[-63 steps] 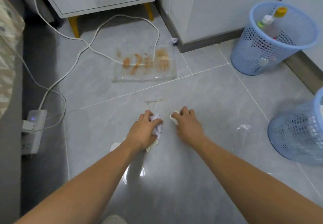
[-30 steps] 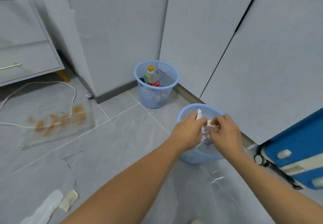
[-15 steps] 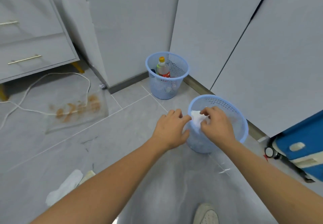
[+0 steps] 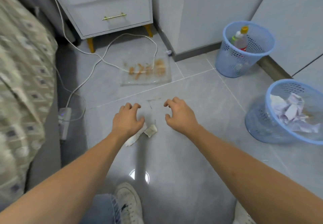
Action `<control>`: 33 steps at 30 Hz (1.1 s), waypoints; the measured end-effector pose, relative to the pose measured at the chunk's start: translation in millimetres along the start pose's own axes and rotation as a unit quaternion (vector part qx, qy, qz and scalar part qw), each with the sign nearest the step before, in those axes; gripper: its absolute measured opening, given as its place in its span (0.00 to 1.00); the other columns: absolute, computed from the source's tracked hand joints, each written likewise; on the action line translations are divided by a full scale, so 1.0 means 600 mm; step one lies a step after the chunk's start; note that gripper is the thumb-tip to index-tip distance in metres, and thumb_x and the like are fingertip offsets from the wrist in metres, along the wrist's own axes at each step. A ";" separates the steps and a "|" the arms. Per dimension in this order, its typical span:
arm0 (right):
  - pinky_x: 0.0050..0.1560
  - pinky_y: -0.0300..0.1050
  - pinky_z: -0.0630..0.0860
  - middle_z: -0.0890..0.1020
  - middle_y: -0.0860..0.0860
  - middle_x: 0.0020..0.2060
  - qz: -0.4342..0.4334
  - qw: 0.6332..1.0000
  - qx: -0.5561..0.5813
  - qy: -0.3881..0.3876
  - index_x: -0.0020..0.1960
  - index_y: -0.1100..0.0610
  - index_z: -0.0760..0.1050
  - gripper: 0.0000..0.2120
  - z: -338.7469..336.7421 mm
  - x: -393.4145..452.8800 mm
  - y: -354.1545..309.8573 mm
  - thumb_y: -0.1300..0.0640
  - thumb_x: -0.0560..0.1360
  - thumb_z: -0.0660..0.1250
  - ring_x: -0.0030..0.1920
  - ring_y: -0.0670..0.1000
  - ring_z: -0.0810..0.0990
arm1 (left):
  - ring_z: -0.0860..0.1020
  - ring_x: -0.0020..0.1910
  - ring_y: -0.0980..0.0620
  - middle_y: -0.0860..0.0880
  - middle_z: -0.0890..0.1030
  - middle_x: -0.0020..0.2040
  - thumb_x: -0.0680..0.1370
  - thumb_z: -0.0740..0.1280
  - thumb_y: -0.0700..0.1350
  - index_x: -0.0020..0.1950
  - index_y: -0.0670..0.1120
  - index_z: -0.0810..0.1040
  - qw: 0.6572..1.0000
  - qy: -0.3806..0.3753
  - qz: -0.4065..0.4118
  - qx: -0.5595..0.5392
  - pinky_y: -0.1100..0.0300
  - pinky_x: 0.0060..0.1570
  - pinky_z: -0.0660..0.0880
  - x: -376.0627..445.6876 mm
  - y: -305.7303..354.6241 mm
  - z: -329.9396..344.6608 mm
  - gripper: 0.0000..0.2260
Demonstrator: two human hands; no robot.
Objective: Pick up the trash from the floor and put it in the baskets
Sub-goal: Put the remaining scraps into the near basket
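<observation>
head view: both hands are held over the floor, fingers loosely bent, holding nothing. the left hand is right by a white scrap and a small scrap. the right hand is apart. the near basket holds paper.

A long white wrapper lies flat on the floor, a small crumpled beige scrap touching its far end. The near blue basket stands upright by the wall, holding crumpled paper. The far blue basket holds bottles.
</observation>
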State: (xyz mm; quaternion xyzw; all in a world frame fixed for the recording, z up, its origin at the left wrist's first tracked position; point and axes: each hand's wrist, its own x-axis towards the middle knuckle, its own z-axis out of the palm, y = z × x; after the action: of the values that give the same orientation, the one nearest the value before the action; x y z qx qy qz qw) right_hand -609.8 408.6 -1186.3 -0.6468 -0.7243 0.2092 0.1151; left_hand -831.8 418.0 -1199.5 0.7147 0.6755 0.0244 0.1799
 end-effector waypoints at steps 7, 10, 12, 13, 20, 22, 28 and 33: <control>0.53 0.53 0.76 0.72 0.53 0.61 -0.011 0.991 -0.027 -0.127 0.67 0.52 0.72 0.21 0.158 0.022 -0.031 0.55 0.74 0.68 0.60 0.59 0.73 | 0.70 0.66 0.45 0.48 0.69 0.66 0.76 0.66 0.59 0.74 0.56 0.66 0.991 -0.111 -0.078 -0.016 0.48 0.57 0.75 -0.034 -0.106 0.073 0.27; 0.56 0.54 0.76 0.69 0.54 0.62 -0.009 0.988 -0.058 -0.140 0.68 0.51 0.69 0.24 0.208 0.027 -0.027 0.54 0.74 0.70 0.60 0.59 0.73 | 0.68 0.67 0.47 0.50 0.67 0.66 0.75 0.67 0.63 0.75 0.59 0.63 0.989 -0.127 -0.068 -0.031 0.48 0.57 0.76 -0.031 -0.104 0.112 0.30; 0.57 0.54 0.77 0.66 0.54 0.66 -0.008 0.989 -0.068 -0.133 0.71 0.49 0.66 0.29 0.233 0.027 -0.025 0.53 0.73 0.73 0.61 0.59 0.70 | 0.67 0.66 0.48 0.51 0.65 0.67 0.74 0.67 0.64 0.75 0.61 0.62 0.990 -0.130 -0.050 -0.029 0.48 0.55 0.77 -0.029 -0.102 0.140 0.31; 0.57 0.54 0.77 0.64 0.54 0.69 -0.009 0.989 -0.077 -0.127 0.73 0.48 0.64 0.32 0.242 0.029 -0.025 0.52 0.73 0.74 0.63 0.59 0.69 | 0.66 0.66 0.48 0.51 0.64 0.67 0.75 0.67 0.62 0.75 0.62 0.61 0.990 -0.131 -0.043 -0.023 0.49 0.54 0.78 -0.028 -0.102 0.153 0.30; 0.49 0.50 0.73 0.69 0.54 0.62 -0.016 0.993 -0.078 -0.090 0.63 0.53 0.70 0.17 0.270 0.048 -0.007 0.55 0.77 0.71 0.59 0.58 0.71 | 0.69 0.56 0.47 0.49 0.69 0.57 0.79 0.62 0.42 0.65 0.52 0.74 0.994 -0.094 -0.033 -0.039 0.51 0.46 0.76 -0.003 -0.113 0.201 0.14; 0.46 0.48 0.68 0.71 0.55 0.59 -0.019 0.994 -0.053 -0.091 0.61 0.55 0.71 0.14 0.270 0.050 0.007 0.58 0.78 0.69 0.56 0.58 0.73 | 0.73 0.51 0.46 0.49 0.72 0.53 0.78 0.62 0.39 0.58 0.47 0.78 0.995 -0.076 -0.025 -0.061 0.53 0.45 0.74 0.004 -0.114 0.198 0.11; 0.47 0.51 0.76 0.76 0.55 0.52 0.053 0.996 0.049 -0.060 0.57 0.57 0.75 0.11 0.226 0.038 0.053 0.60 0.75 0.69 0.48 0.60 0.79 | 0.74 0.40 0.48 0.51 0.71 0.45 0.76 0.63 0.36 0.48 0.45 0.78 0.994 -0.019 -0.010 -0.110 0.56 0.37 0.69 0.025 -0.070 0.157 0.07; 0.44 0.52 0.75 0.75 0.54 0.48 0.070 0.993 0.075 0.058 0.54 0.57 0.75 0.10 0.091 0.000 0.109 0.61 0.72 0.69 0.43 0.59 0.78 | 0.74 0.39 0.49 0.50 0.71 0.44 0.75 0.63 0.36 0.48 0.45 0.80 0.986 0.020 0.073 -0.151 0.52 0.40 0.74 0.046 0.064 0.093 0.08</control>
State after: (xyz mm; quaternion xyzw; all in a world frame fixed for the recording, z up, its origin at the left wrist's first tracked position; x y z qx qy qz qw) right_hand -575.6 405.1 -1264.2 -0.6966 -0.6517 0.2321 0.1904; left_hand -777.2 431.3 -1245.9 0.7264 0.6133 0.1535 0.2694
